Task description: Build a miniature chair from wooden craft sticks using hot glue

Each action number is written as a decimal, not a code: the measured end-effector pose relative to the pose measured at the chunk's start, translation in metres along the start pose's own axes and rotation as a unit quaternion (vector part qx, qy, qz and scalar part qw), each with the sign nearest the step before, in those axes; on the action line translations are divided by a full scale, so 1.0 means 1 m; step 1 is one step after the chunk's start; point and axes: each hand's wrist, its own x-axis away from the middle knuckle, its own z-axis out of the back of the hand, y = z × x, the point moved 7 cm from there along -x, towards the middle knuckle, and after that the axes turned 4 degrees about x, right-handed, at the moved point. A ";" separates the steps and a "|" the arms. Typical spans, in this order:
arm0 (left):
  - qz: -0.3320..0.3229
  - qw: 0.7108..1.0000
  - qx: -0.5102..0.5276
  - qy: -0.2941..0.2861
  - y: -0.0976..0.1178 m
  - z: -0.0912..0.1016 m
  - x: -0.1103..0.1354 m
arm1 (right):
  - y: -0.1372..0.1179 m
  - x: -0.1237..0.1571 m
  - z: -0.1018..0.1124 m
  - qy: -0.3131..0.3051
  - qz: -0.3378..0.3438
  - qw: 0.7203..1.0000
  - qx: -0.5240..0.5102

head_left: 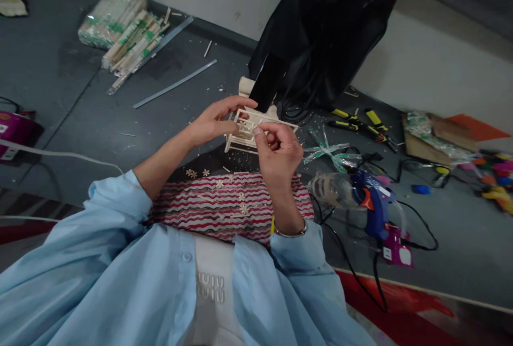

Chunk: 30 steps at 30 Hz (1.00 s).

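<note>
My left hand [216, 119] grips the left end of a small frame of thin wooden sticks [244, 146], with thumb and fingers around its edge. The fingertips of my right hand [280, 148] are pinched together at the frame's face; what they hold, if anything, is too small to make out. Behind the frame a dark phone [266, 81] leans at a slant against pale wooden pieces. Small flower-shaped wooden pieces [244, 209] and short sticks lie on a red-and-white wavy striped cloth [176, 202] in front of me.
To the right lie a blue glue gun [374, 207], a clear bottle [334, 188], cables, and yellow-black pliers [344, 120]. A black bag [320, 36] stands against the wall. Bagged wooden sticks [134, 44] and a flat strip [174, 84] are at left.
</note>
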 end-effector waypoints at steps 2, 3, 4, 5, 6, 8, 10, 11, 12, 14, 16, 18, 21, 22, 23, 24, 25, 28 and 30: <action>-0.005 1.000 -0.018 0.008 0.001 0.000 0.000 | 0.000 0.000 -0.001 -0.004 0.001 1.000 0.011; -0.007 1.000 -0.025 0.011 0.001 -0.001 0.000 | 0.000 0.000 -0.002 -0.006 0.002 1.000 0.016; -0.007 0.999 -0.029 0.014 0.002 -0.001 0.000 | 0.000 0.000 -0.002 -0.006 0.003 1.000 0.021; -0.007 0.999 -0.032 0.016 0.002 -0.002 0.000 | 0.000 0.000 -0.002 -0.007 0.004 1.000 0.024; -0.006 0.999 -0.035 0.019 0.002 -0.003 0.000 | 0.000 0.000 -0.002 -0.007 0.005 1.000 0.027; -0.004 0.999 -0.039 0.023 0.001 -0.004 0.000 | -0.001 0.000 -0.002 -0.005 0.008 0.999 0.032; 0.000 0.999 -0.041 0.027 0.000 -0.005 0.000 | -0.001 0.000 -0.002 -0.006 0.010 0.999 0.038; 0.001 0.999 -0.042 0.030 -0.001 -0.005 0.000 | -0.001 0.000 -0.002 -0.006 0.011 0.999 0.040; 0.002 0.999 -0.042 0.032 -0.002 -0.005 0.000 | -0.001 0.000 -0.002 -0.006 0.011 0.999 0.041; 0.001 0.998 -0.043 0.038 -0.003 -0.005 0.000 | -0.001 0.000 -0.002 -0.004 0.015 0.999 0.040; 0.003 0.998 -0.042 0.043 -0.004 -0.006 -0.001 | -0.001 0.000 -0.002 0.000 0.021 0.999 0.037; 0.006 0.998 -0.040 0.049 -0.005 -0.006 -0.001 | -0.002 0.000 -0.002 0.002 0.026 0.999 0.038; 0.004 0.997 -0.043 0.059 -0.005 -0.006 -0.001 | -0.001 0.000 -0.003 0.000 0.024 0.999 0.045; 0.003 0.997 -0.043 0.062 -0.004 -0.007 -0.001 | -0.001 0.000 -0.003 -0.001 0.023 0.999 0.045; 0.003 0.997 -0.044 0.062 -0.004 -0.007 -0.001 | -0.001 0.000 -0.004 -0.001 0.023 0.999 0.044; 0.004 0.997 -0.044 0.063 -0.004 -0.007 -0.001 | -0.001 0.000 -0.004 -0.001 0.023 0.999 0.043; 0.006 0.997 -0.045 0.062 -0.004 -0.007 -0.001 | -0.001 0.000 -0.004 -0.001 0.023 0.999 0.042; 0.012 0.997 -0.052 0.060 -0.004 -0.007 -0.001 | 0.001 0.000 -0.004 -0.007 0.015 0.999 0.047; 0.013 0.997 -0.056 0.059 -0.004 -0.007 -0.001 | 0.001 -0.001 -0.003 -0.010 0.008 0.999 0.044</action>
